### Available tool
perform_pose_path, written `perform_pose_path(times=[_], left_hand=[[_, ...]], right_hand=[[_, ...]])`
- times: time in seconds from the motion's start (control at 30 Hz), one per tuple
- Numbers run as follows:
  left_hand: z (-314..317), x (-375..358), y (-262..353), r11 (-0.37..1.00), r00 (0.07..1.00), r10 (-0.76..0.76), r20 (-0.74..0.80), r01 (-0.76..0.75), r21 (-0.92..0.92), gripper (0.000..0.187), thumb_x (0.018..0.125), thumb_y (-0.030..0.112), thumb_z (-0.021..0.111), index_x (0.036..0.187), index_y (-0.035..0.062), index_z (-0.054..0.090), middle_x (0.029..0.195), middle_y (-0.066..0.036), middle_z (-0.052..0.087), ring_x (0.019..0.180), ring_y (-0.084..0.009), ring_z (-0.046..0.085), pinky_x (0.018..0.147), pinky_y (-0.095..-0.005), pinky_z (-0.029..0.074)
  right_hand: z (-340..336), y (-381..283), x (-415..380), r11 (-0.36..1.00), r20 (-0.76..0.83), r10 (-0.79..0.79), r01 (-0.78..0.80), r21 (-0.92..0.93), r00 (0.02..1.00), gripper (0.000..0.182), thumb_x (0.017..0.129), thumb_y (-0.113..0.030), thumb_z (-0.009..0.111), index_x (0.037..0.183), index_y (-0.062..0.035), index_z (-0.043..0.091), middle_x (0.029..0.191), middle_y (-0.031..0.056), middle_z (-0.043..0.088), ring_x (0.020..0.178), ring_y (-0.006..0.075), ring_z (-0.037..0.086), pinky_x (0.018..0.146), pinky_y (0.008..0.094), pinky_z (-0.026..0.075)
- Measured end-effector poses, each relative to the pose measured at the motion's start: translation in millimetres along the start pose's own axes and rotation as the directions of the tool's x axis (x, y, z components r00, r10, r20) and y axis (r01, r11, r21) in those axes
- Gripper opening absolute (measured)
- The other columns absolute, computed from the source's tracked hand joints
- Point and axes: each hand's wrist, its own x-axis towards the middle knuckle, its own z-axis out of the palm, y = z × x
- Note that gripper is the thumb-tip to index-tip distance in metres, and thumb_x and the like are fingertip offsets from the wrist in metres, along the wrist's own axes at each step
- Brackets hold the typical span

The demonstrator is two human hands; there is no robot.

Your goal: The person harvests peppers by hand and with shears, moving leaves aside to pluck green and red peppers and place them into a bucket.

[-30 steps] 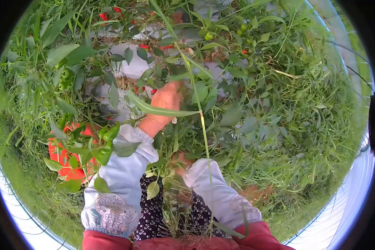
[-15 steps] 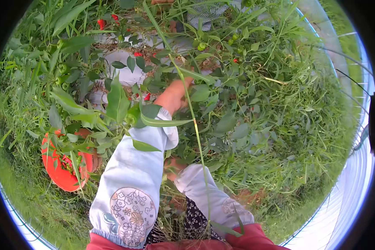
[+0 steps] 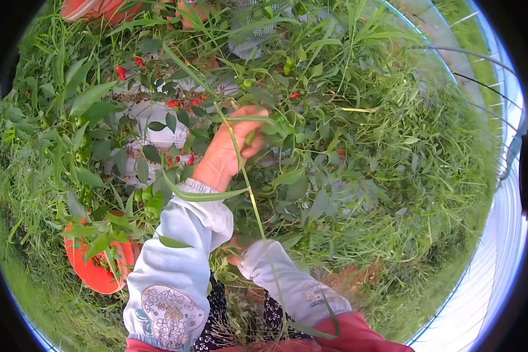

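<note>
My left hand [image 3: 226, 149] reaches forward among leafy pepper plants, its fingers curled inward. A small green shape shows by the palm; I cannot make out whether it is a leaf or a pepper. A long grass stem [image 3: 254, 210] crosses in front of this hand. Lower down, my right hand [image 3: 233, 251] is mostly hidden by its sleeve and leaves, so its fingers do not show. Red peppers [image 3: 173, 104] hang or lie near the pale ground sheet [image 3: 155, 114], left of my left hand. A red bucket [image 3: 97, 280] with red and green peppers inside stands at the left.
Another person's hand [image 3: 193, 14] and checked cloth [image 3: 249, 35] show at the top, near a second red container [image 3: 79, 8]. Green peppers [image 3: 149, 196] hang beside my left sleeve. Dense grass and a plastic tunnel wall [image 3: 487, 258] lie to the right.
My left hand has come up out of the leaves, and its curled fingers now show. The view has shifted, bringing the second red container in at the top. My right hand stays low.
</note>
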Motion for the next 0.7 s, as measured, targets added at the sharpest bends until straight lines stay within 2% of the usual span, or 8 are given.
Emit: perform_pose_path(times=[0.1, 0.2, 0.27, 0.33, 0.4, 0.43, 0.5, 0.7], left_hand=[[6, -1, -3, 0.992, 0.991, 0.019, -0.129, -0.003, 0.123, 0.029, 0.077, 0.014, 0.065, 0.101, 0.0080, 0.051, 0.073, -0.001, 0.052, 0.044, -0.0075, 0.039, 0.034, -0.0206, 0.021], [20, -21, 0, 0.992, 0.998, 0.051, -0.035, -0.046, 0.115, 0.034, 0.075, 0.013, 0.067, 0.104, 0.0075, 0.049, 0.076, -0.001, 0.053, 0.046, -0.0072, 0.041, 0.035, -0.0206, 0.023], [41, -52, 3, 0.944, 0.987, 0.158, 0.007, -0.152, 0.294, 0.036, 0.078, 0.012, 0.064, 0.110, 0.0098, 0.048, 0.080, -0.001, 0.057, 0.052, -0.0056, 0.043, 0.040, -0.0182, 0.025], [48, -77, -4, 0.938, 0.984, 0.168, 0.051, -0.176, 0.299, 0.044, 0.077, 0.009, 0.066, 0.116, 0.0070, 0.046, 0.087, -0.001, 0.058, 0.062, -0.0070, 0.051, 0.043, -0.0204, 0.034], [56, -94, -15, 0.645, 0.815, 0.538, 0.215, -0.562, 0.518, 0.040, 0.075, 0.004, 0.066, 0.112, 0.0059, 0.050, 0.093, -0.005, 0.060, 0.071, -0.0139, 0.058, 0.050, -0.0251, 0.044], [60, -105, -12, 0.642, 0.814, 0.538, 0.218, -0.563, 0.520, 0.040, 0.075, 0.004, 0.066, 0.112, 0.0059, 0.050, 0.093, -0.005, 0.060, 0.071, -0.0139, 0.058, 0.050, -0.0251, 0.044], [77, -129, 6, 0.014, 0.715, 0.469, 0.519, -0.594, 0.804, 0.037, 0.070, -0.002, 0.066, 0.104, 0.0064, 0.055, 0.093, -0.009, 0.060, 0.076, -0.0221, 0.061, 0.057, -0.0293, 0.049], [76, -143, -5, -0.187, 0.547, 0.498, 0.673, -0.690, 0.699, 0.038, 0.061, -0.005, 0.068, 0.095, 0.0083, 0.059, 0.093, -0.010, 0.060, 0.071, -0.0245, 0.061, 0.054, -0.0301, 0.049]], right_hand=[[-1, -1, 0, 1.000, 0.007, 0.009, -0.009, 0.007, 1.000, 0.020, 0.079, -0.018, 0.056, 0.096, -0.0085, 0.060, 0.090, 0.0112, 0.063, 0.083, 0.0261, 0.060, 0.073, 0.0351, 0.048], [-1, -3, 0, 1.000, 0.012, 0.019, -0.019, 0.013, 1.000, 0.020, 0.079, -0.018, 0.056, 0.096, -0.0085, 0.060, 0.090, 0.0112, 0.063, 0.083, 0.0261, 0.060, 0.073, 0.0351, 0.047], [-2, -5, 0, 1.000, 0.015, 0.023, -0.023, 0.018, 1.000, 0.020, 0.079, -0.018, 0.056, 0.096, -0.0085, 0.060, 0.090, 0.0113, 0.063, 0.084, 0.0261, 0.060, 0.073, 0.0352, 0.047], [-3, -5, 0, 0.999, 0.017, 0.028, -0.029, 0.020, 0.999, 0.020, 0.079, -0.018, 0.056, 0.096, -0.0085, 0.060, 0.090, 0.0113, 0.063, 0.084, 0.0262, 0.060, 0.073, 0.0352, 0.047], [-4, -7, 1, 0.999, 0.016, 0.028, -0.028, 0.022, 0.999, 0.020, 0.079, -0.018, 0.055, 0.096, -0.0085, 0.060, 0.090, 0.0113, 0.063, 0.084, 0.0262, 0.060, 0.074, 0.0352, 0.047], [-5, -7, 0, 0.999, 0.022, 0.032, -0.032, 0.021, 0.999, 0.020, 0.079, -0.018, 0.055, 0.096, -0.0085, 0.060, 0.090, 0.0113, 0.063, 0.084, 0.0262, 0.060, 0.074, 0.0352, 0.047], [-5, -8, 0, 0.999, 0.024, 0.033, -0.034, 0.022, 0.999, 0.020, 0.080, -0.018, 0.055, 0.096, -0.0085, 0.060, 0.091, 0.0114, 0.063, 0.085, 0.0262, 0.060, 0.074, 0.0352, 0.047], [-8, -10, 0, 0.999, 0.028, 0.035, -0.035, 0.023, 0.999, 0.020, 0.080, -0.018, 0.055, 0.096, -0.0085, 0.060, 0.091, 0.0114, 0.063, 0.085, 0.0263, 0.060, 0.075, 0.0352, 0.047]])
